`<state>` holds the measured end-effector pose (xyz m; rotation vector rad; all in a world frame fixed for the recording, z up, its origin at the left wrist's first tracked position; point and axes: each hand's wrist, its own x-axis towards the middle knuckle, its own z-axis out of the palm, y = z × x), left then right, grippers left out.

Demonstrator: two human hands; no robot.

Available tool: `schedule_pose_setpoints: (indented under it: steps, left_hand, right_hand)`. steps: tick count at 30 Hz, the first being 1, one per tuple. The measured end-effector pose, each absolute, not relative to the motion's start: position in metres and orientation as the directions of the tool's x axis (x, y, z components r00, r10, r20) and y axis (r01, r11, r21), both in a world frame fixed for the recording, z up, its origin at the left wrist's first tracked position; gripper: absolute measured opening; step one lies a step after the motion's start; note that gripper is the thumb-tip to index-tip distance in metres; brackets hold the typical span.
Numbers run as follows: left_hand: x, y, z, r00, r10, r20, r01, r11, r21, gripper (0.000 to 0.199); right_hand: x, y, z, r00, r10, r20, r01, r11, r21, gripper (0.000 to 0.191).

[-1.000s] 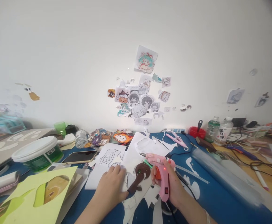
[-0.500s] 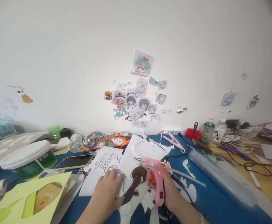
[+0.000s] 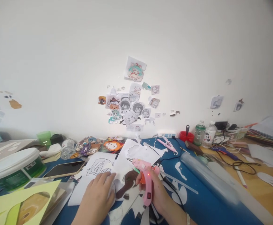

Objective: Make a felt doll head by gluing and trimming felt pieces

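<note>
My right hand (image 3: 158, 187) is wrapped around the handle of a pink hot glue gun (image 3: 147, 187), whose metal nozzle points left and whose small red light is lit. Under and beside the gun lies a dark brown cut-out piece (image 3: 128, 181), partly covered by my right fingers. Resting palm down on white paper, my left hand (image 3: 97, 193) has its fingers stretched out near a line drawing (image 3: 98, 167) of a cartoon figure. White paper scraps (image 3: 138, 204) lie between my hands. Whatever is beneath my left fingers is hidden.
On the left are a green-and-white tub (image 3: 17, 170), a phone (image 3: 64, 169) and yellow paper (image 3: 7, 200). A clear plastic roll (image 3: 211, 178), a pink corded tool (image 3: 166, 144) and bottles (image 3: 199, 133) stand or lie to the right. Black cable (image 3: 177, 193) runs beside my right hand.
The view has turned slightly to the right, so everything appears further left. My right hand still grips the glue gun above the brown piece, and my left hand stays on the paper.
</note>
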<state>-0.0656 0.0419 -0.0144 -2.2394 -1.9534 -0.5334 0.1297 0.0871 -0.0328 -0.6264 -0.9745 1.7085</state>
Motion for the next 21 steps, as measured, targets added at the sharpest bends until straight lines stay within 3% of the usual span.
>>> schedule_pose_setpoints:
  steps: [3, 6, 9, 13, 17, 21]
  left_hand:
    - [-0.043, 0.032, -0.012, 0.066, 0.917, 0.394, 0.866, -0.248, 0.434, 0.032]
    - [-0.010, 0.024, -0.017, 0.075, 0.975, 0.209, 0.613, -0.211, 0.762, 0.036]
    - [0.017, 0.023, -0.031, 0.156, 0.981, 0.120, 0.357, -0.169, 0.919, 0.045]
    - [0.034, 0.032, -0.057, 0.090, 0.988, 0.123, 0.210, -0.140, 0.968, 0.050]
    - [0.036, 0.037, -0.077, 0.165, 0.984, 0.070, 0.107, -0.088, 0.990, 0.058]
    - [0.033, 0.037, -0.089, 0.197, 0.970, 0.143, 0.208, -0.184, 0.961, 0.059]
  right_hand:
    - [0.128, 0.084, -0.033, -0.335, 0.937, 0.098, -0.517, -0.096, -0.851, 0.059]
    - [0.124, 0.080, -0.033, -0.380, 0.912, 0.151, -0.556, -0.094, -0.826, 0.061]
    - [0.122, 0.073, -0.030, -0.393, 0.900, 0.186, -0.588, -0.090, -0.804, 0.058]
    - [0.123, 0.066, -0.029, -0.370, 0.911, 0.181, -0.536, -0.050, -0.843, 0.057]
    - [0.127, 0.067, -0.038, -0.404, 0.899, 0.168, -0.394, -0.005, -0.919, 0.058]
    - [0.129, 0.070, -0.047, -0.348, 0.884, 0.312, -0.305, 0.208, -0.929, 0.055]
